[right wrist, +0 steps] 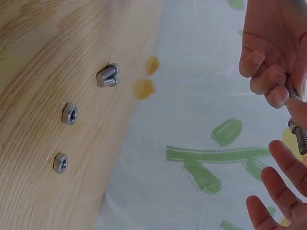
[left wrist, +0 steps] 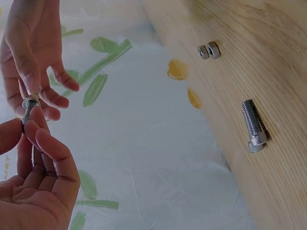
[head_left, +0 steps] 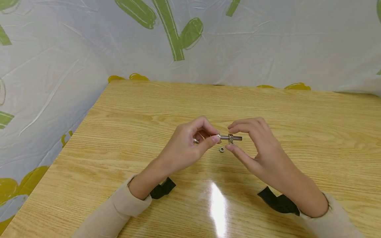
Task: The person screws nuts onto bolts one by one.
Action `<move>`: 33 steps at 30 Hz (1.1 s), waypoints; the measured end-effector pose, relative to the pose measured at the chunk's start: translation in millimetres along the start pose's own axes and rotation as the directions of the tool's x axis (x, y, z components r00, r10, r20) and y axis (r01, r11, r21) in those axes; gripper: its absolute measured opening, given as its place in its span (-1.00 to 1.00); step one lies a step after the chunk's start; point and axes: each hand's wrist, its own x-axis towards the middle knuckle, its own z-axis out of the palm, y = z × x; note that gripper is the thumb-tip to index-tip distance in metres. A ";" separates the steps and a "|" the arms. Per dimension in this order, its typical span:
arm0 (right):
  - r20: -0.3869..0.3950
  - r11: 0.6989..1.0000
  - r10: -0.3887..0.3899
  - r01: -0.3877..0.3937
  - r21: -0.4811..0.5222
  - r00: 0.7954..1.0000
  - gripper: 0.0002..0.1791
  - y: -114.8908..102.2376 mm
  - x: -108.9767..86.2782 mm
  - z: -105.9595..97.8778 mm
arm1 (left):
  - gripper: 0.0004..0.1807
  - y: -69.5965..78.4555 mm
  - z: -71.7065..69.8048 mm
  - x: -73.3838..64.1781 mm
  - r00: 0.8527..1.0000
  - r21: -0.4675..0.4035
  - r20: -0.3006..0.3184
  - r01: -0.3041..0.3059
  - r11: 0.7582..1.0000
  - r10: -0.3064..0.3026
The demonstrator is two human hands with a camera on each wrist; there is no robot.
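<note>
My left hand (head_left: 186, 142) pinches a silver bolt (head_left: 224, 137) between thumb and index finger, its threaded end pointing right. A hex nut (head_left: 231, 138) sits around the shank, short of the tip. Near that nut is my right hand (head_left: 265, 153), thumb and index finger spread apart on either side of it with a gap. In the right wrist view, the threaded end (right wrist: 301, 140) sticks out past the nut (right wrist: 292, 125). The bolt's head is hidden by the left fingers.
Two loose nuts (right wrist: 69, 114) (right wrist: 60, 163) lie on the wooden table (head_left: 143, 109). Two more bolts (left wrist: 254, 127) lie close together on it, mostly covered by the left hand in the head view. A patterned cloth (head_left: 253, 43) hangs behind the table's far edge.
</note>
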 end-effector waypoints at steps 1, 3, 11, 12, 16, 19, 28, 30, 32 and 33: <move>-0.007 1.000 -0.008 0.008 0.003 1.000 -0.46 0.0 0.4 0.1 | -0.96 0.2 -0.1 0.1 1.000 -0.002 0.000 0.000 1.000 0.000; -0.017 1.000 -0.013 0.013 0.006 1.000 -0.47 -0.3 0.9 0.0 | -0.96 0.4 -0.3 0.1 1.000 -0.004 -0.001 0.000 1.000 0.000; -0.051 0.999 -0.048 0.048 0.007 0.998 -0.58 -0.8 1.6 0.6 | -0.96 -0.3 -0.5 -0.1 1.000 -0.004 0.001 0.001 1.000 -0.001; -0.038 0.999 -0.037 0.037 0.006 0.999 -0.63 -0.8 1.2 0.2 | -0.96 -0.3 -0.5 -0.1 1.000 -0.003 0.001 0.002 1.000 -0.002; -0.012 1.000 -0.006 0.006 0.001 1.000 -0.73 -0.2 -0.3 0.0 | -0.96 -0.3 -0.3 -0.2 1.000 -0.003 0.005 -0.004 1.000 0.004; -0.042 1.000 -0.022 0.022 -0.009 0.999 -0.71 0.6 -0.2 2.0 | -0.96 0.0 0.3 -0.2 1.000 -0.004 0.009 -0.015 1.000 0.015; -0.002 0.999 0.024 -0.025 -0.031 1.000 -0.56 1.4 -1.9 -0.4 | -0.96 0.0 0.6 -0.2 1.000 0.003 0.003 -0.025 1.000 0.025; -0.012 0.999 -0.004 0.004 -0.034 1.000 -0.48 1.3 -0.5 -0.7 | -0.96 -0.1 0.3 -0.1 1.000 0.007 -0.001 -0.028 1.000 0.028; -0.034 0.998 -0.050 0.049 -0.029 0.998 -0.46 1.1 1.5 -0.3 | -0.96 0.3 0.1 -0.1 1.000 0.006 -0.003 -0.029 1.000 0.029; -0.042 0.997 -0.068 0.067 -0.028 0.997 -0.48 0.9 2.4 -0.1 | -0.96 0.3 0.0 0.0 1.000 0.004 -0.003 -0.030 1.000 0.030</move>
